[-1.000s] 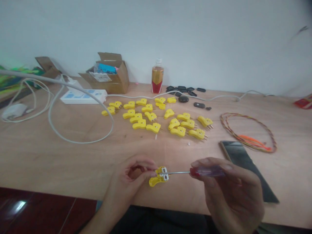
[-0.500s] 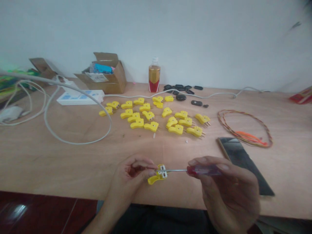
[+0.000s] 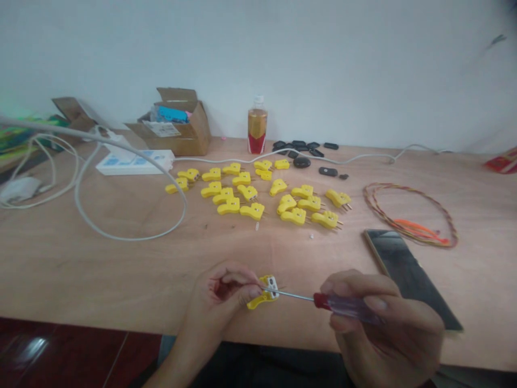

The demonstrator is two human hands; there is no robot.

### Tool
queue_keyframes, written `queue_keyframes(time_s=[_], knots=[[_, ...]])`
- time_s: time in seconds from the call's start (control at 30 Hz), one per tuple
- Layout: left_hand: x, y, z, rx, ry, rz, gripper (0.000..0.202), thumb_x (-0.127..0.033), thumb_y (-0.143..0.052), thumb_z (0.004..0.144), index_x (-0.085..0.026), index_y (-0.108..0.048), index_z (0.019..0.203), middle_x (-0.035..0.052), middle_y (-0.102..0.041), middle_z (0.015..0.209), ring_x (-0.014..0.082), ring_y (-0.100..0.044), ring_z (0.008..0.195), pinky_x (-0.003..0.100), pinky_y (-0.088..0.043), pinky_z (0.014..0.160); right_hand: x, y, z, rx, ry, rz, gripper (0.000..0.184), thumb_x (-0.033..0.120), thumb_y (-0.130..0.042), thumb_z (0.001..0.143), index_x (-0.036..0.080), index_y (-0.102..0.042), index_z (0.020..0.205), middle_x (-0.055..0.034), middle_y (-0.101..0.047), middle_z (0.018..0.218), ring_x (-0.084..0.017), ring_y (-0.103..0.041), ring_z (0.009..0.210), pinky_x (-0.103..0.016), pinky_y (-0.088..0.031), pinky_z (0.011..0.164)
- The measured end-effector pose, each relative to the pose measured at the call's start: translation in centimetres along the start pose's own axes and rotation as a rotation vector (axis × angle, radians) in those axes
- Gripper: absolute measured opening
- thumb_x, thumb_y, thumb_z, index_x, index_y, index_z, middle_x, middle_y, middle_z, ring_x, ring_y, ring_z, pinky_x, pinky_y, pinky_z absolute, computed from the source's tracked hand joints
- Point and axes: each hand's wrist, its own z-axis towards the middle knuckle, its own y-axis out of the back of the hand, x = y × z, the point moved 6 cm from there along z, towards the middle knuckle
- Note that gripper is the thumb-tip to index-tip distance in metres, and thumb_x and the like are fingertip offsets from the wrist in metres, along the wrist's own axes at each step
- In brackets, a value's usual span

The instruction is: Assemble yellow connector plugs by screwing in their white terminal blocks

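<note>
My right hand point(image 3: 398, 326) is closed around the red and clear purple handle of a screwdriver point(image 3: 297, 295). Its thin metal shaft points left, slightly upward, toward my left hand point(image 3: 226, 288). There, thumb and fingertips pinch together at the screwdriver's tip; the tip and anything tiny between the fingers are hidden. Just beyond those fingertips, under the shaft, lies an opened yellow plug point(image 3: 255, 304) with a white inner piece point(image 3: 273, 288) showing. I cannot tell whether the left fingers touch this plug. Several closed yellow plugs point(image 3: 293, 216) with metal pins lie farther back.
A phone point(image 3: 412, 277) and a coiled twisted wire point(image 3: 448, 215) lie at the right. Behind the plugs stand a bottle point(image 3: 257, 126), black pieces point(image 3: 299, 145) and an open cardboard box point(image 3: 197, 129). A power strip point(image 3: 157, 161) and looped white cable point(image 3: 183, 202) occupy the left.
My right hand has shifted a little right and down, so the screwdriver now slants, handle end lower. The left hand keeps its pinch at the tip. The view has moved slightly.
</note>
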Motion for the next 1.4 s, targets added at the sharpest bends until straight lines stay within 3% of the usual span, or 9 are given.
queue_keyframes(time_s=[0.1,0.23,0.4,0.53,0.63,0.9,1.23,1.4], knots=[[-0.4,-0.1,-0.3,-0.011,-0.075,0.032,0.005,-0.023,-0.08,0.081,-0.021,-0.078,0.077,0.0028,-0.083,0.076,0.0218,-0.08,0.073,0.029,-0.065,0.07,-0.3,0.2,-0.4,-0.016,-0.035,0.055,0.024,0.019,-0.078,0.096,0.031,-0.071,0.116,0.0007,-0.08,0.094,-0.018,-0.08,0.074,-0.029,-0.071,0.055],[-1.3,-0.5,-0.8,0.015,-0.207,0.14,0.019,-0.012,-0.071,0.086,-0.025,-0.082,0.081,-0.0007,-0.083,0.08,0.0177,-0.079,0.076,0.025,-0.063,0.076,-0.8,0.0,-1.0,0.026,-0.097,0.059,0.028,0.015,-0.069,0.102,0.032,-0.071,0.124,-0.0005,-0.084,0.104,-0.019,-0.083,0.083,-0.029,-0.073,0.061],[-1.6,-1.2,-1.2,0.091,-0.352,0.27,0.02,-0.012,-0.072,0.092,-0.029,-0.082,0.098,-0.0018,-0.082,0.092,0.0167,-0.077,0.087,0.024,-0.061,0.08,-1.1,0.2,-0.9,0.033,-0.102,0.027,0.032,0.014,-0.069,0.101,0.033,-0.072,0.127,-0.0002,-0.084,0.1,-0.019,-0.083,0.082,-0.031,-0.074,0.062],[-0.4,-1.6,-1.1,0.093,-0.341,0.408,0.045,-0.015,-0.089,0.081,-0.03,-0.076,0.121,0.0006,-0.08,0.11,0.0209,-0.076,0.1,0.029,-0.063,0.087,-1.7,0.7,-1.1,0.085,-0.055,0.009,0.048,0.004,-0.07,0.096,0.03,-0.069,0.137,-0.0027,-0.083,0.107,-0.02,-0.082,0.089,-0.032,-0.074,0.067],[0.4,-2.1,-1.0,0.123,-0.34,0.502,0.058,-0.013,-0.09,0.08,-0.032,-0.071,0.131,0.0022,-0.078,0.116,0.0228,-0.076,0.104,0.033,-0.063,0.091,-2.1,0.7,-1.3,0.147,-0.043,-0.031,0.059,-0.004,-0.07,0.092,0.029,-0.067,0.141,-0.0035,-0.083,0.112,-0.019,-0.081,0.093,-0.032,-0.074,0.072],[0.9,-2.3,-1.1,0.13,-0.36,0.59,0.055,-0.007,-0.081,0.086,-0.03,-0.067,0.133,0.0047,-0.077,0.119,0.0239,-0.076,0.107,0.036,-0.065,0.092,-2.2,0.1,-1.1,0.212,-0.058,-0.052,0.06,-0.007,-0.066,0.091,0.028,-0.068,0.139,-0.0027,-0.083,0.111,-0.017,-0.08,0.09,-0.029,-0.072,0.073],[0.4,-2.5,-1.1,0.131,-0.394,0.623,0.055,-0.004,-0.082,0.084,-0.029,-0.069,0.131,0.0037,-0.078,0.11,0.0237,-0.077,0.098,0.035,-0.066,0.085,-1.9,-0.4,-1.1,0.262,-0.037,-0.069,0.063,-0.009,-0.065,0.089,0.028,-0.068,0.14,-0.0037,-0.082,0.111,-0.017,-0.079,0.091,-0.029,-0.072,0.073],[0.5,-2.5,-1.2,0.128,-0.402,0.619,0.048,-0.008,-0.083,0.086,-0.026,-0.069,0.129,0.005,-0.078,0.111,0.0241,-0.077,0.099,0.035,-0.066,0.086,-1.4,-0.8,-0.5,0.314,0.017,-0.065,0.082,-0.011,-0.07,0.086,0.04,-0.058,0.149,-0.0009,-0.078,0.11,-0.017,-0.078,0.088,-0.028,-0.071,0.067]])
